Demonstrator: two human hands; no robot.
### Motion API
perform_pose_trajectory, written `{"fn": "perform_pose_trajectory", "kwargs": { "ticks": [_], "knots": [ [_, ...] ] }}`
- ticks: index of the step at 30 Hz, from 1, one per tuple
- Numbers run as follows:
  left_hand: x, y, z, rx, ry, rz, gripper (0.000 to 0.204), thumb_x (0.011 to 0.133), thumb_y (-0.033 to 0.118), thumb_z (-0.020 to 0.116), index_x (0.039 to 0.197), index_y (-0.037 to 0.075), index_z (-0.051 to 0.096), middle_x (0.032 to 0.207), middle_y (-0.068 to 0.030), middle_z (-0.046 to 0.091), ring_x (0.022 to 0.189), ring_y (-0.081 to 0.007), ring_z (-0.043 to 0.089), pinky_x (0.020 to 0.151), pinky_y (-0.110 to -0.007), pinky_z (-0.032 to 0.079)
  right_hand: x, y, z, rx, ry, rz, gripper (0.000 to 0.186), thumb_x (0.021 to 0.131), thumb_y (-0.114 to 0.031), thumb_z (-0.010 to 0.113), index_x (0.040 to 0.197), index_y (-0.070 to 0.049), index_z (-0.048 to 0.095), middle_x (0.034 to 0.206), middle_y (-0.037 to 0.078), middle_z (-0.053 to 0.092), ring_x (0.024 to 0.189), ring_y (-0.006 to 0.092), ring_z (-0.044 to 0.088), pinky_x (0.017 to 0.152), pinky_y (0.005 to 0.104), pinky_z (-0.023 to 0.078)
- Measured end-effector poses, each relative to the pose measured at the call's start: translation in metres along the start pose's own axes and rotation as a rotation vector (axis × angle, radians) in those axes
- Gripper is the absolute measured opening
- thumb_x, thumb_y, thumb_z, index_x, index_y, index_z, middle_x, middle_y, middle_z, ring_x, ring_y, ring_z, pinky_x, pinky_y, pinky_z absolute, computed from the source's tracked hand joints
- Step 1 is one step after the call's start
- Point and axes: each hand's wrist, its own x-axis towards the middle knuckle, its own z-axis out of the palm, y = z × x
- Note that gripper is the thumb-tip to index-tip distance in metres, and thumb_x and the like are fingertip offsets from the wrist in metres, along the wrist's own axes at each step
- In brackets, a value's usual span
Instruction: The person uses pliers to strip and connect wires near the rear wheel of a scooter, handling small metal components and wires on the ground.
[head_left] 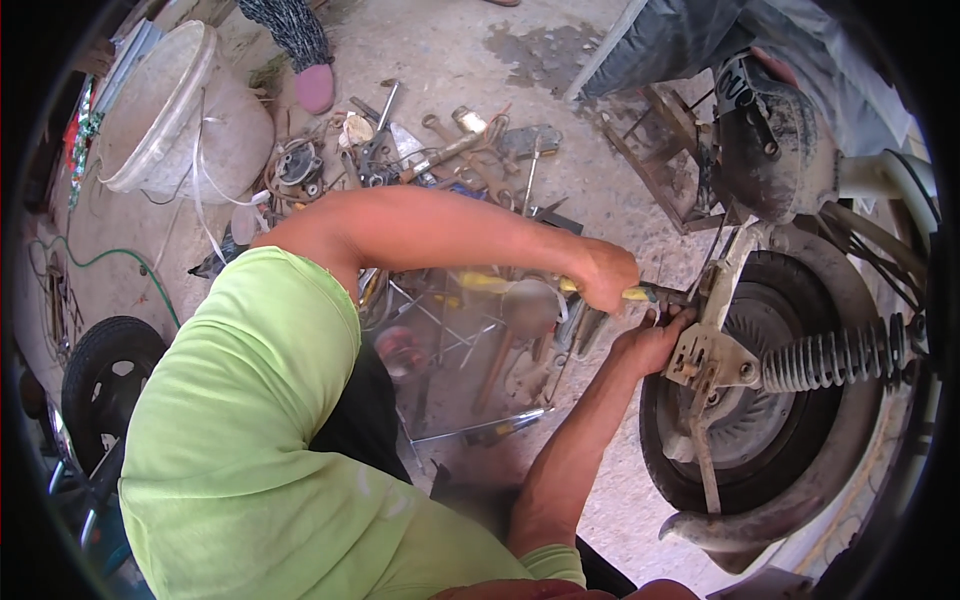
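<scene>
My left hand is closed around a yellow-handled tool; its dark end points at a metal bracket beside a scooter wheel. The tool's exact kind is hidden by my fingers. Just below, my right hand is closed, its fingertips together at the bracket's near edge. Whatever lies between those fingertips is too small to make out. A dusty coil-spring shock absorber joins the bracket from the right. Behind the wheel curves a dirty fender.
Hand tools and metal parts, including a wrench, lie scattered on the concrete floor. A large whitish bucket stands at the upper left. Below it leans a small black tyre. A rusty metal frame sits beyond the wheel.
</scene>
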Motion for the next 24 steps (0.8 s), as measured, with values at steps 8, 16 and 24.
{"fn": "perform_pose_trajectory", "kwargs": {
  "ticks": [8,16,24],
  "knots": [
    [0.037,-0.060,0.008,0.070,0.379,0.495,0.023,0.079,0.020,0.066,0.077,-0.002,0.063,0.085,-0.0244,0.063,0.082,-0.0430,0.064,0.075,-0.051,0.049,-0.001,-0.001,0.005,0.004,0.043,0.058,0.020,0.101,-0.026,0.059,0.115,-0.011,0.058,0.094,-0.002,0.058,0.092,0.0128,0.054,0.082,0.0358,0.037],
    [-0.025,0.054,-0.036,-0.077,-0.050,-0.172,0.042,0.080,0.033,0.065,0.093,-0.005,0.073,0.089,-0.0260,0.071,0.086,-0.0370,0.069,0.078,-0.044,0.054,-0.003,0.000,0.001,0.065,-0.006,0.020,0.010,0.101,-0.020,0.059,0.107,-0.013,0.059,0.088,-0.004,0.058,0.085,0.0093,0.052,0.076,0.0302,0.036],
    [0.015,-0.032,0.018,0.036,0.305,0.278,0.035,0.083,0.028,0.068,0.089,-0.006,0.068,0.097,-0.0267,0.064,0.091,-0.0439,0.064,0.080,-0.049,0.052,-0.002,0.001,0.004,0.027,0.040,0.030,0.013,0.101,-0.024,0.060,0.107,-0.012,0.059,0.090,-0.003,0.060,0.086,0.0103,0.053,0.077,0.0312,0.036]
  ]
}}
